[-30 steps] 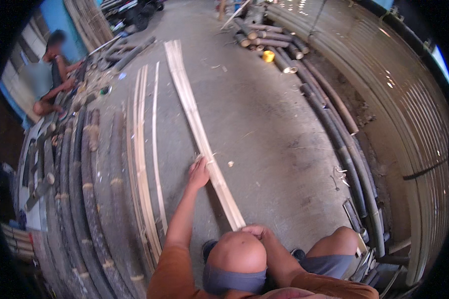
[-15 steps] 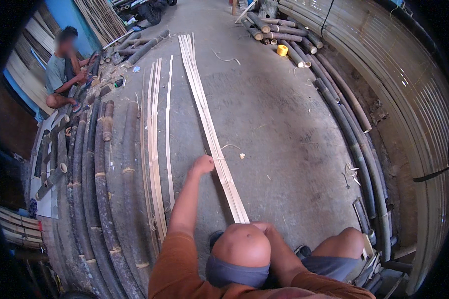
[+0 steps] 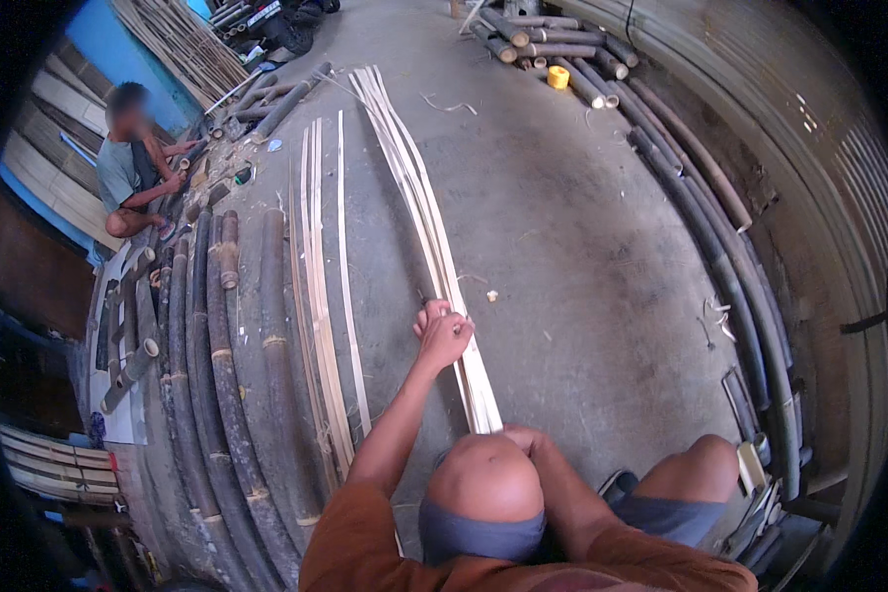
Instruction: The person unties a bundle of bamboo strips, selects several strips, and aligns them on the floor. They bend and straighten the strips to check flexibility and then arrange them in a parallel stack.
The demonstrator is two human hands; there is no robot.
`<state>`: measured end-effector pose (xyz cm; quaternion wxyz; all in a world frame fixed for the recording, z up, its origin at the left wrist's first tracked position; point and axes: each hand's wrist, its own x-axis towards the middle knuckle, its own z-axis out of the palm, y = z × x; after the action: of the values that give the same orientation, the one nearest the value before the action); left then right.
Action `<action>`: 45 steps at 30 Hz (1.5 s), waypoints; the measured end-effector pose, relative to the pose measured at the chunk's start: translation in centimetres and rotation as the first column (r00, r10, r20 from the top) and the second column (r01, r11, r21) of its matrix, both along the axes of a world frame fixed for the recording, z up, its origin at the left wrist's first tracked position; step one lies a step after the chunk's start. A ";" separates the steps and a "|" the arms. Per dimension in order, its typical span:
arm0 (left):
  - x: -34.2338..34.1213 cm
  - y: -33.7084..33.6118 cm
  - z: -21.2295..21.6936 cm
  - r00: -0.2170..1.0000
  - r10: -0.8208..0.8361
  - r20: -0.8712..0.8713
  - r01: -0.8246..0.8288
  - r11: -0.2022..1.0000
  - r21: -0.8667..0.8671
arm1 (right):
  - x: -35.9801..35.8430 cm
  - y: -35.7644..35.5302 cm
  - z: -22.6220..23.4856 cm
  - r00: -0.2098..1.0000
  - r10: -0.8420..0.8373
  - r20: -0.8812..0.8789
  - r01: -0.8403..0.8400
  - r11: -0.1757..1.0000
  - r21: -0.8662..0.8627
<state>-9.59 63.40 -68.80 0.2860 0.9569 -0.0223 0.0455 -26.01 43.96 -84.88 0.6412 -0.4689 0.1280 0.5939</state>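
A long bundle of pale split bamboo strips (image 3: 419, 207) lies on the concrete floor, running from near my knees toward the far end. My left hand (image 3: 443, 333) reaches forward and grips the bundle about a third of the way up, fingers curled over the strips. My right hand (image 3: 525, 437) sits at the near end of the strips, just behind my left knee (image 3: 483, 479), and is mostly hidden; it seems closed on the strip ends. My right knee (image 3: 705, 464) is bent to the right.
A second row of thin strips (image 3: 318, 286) lies to the left. Dark whole bamboo poles (image 3: 217, 335) are stacked further left and others (image 3: 720, 247) along the corrugated wall at right. A seated person (image 3: 133, 168) works at the far left. A yellow roll (image 3: 558, 77) lies far off.
My left hand has slid along the strip bundle and now closes around it, where it earlier lay flatter on the strips. The view has shifted, showing more of the seated person.
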 end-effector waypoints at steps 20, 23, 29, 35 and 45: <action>-5.1 1.0 2.8 0.805 -0.522 -0.283 -0.256 0.125 -0.958 | 2.6 3.6 6.5 0.915 -0.348 0.204 0.364 0.931 -0.041; -6.7 3.1 2.9 0.847 -0.350 -0.399 -0.308 0.288 -0.907 | 3.8 2.8 6.8 0.920 -0.367 0.138 0.369 0.929 0.009; -9.4 4.9 -2.7 0.810 -0.012 -0.587 -0.516 0.462 -0.721 | 7.7 3.1 13.0 0.941 -0.309 0.142 0.288 0.946 0.148; -6.6 -0.8 -4.8 0.805 0.148 -0.575 -0.569 0.466 -0.677 | 7.3 3.8 6.9 0.807 -0.233 0.543 0.438 0.853 -0.285; 2.4 1.3 -8.9 0.938 0.309 -0.158 -0.324 0.618 -0.716 | 7.2 2.7 11.4 0.650 0.076 0.756 0.428 0.786 -0.447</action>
<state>-7.15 64.68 -77.69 0.6320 0.7507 0.1693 0.0912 -18.84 46.61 -73.45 0.5146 -0.8269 0.0824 0.2110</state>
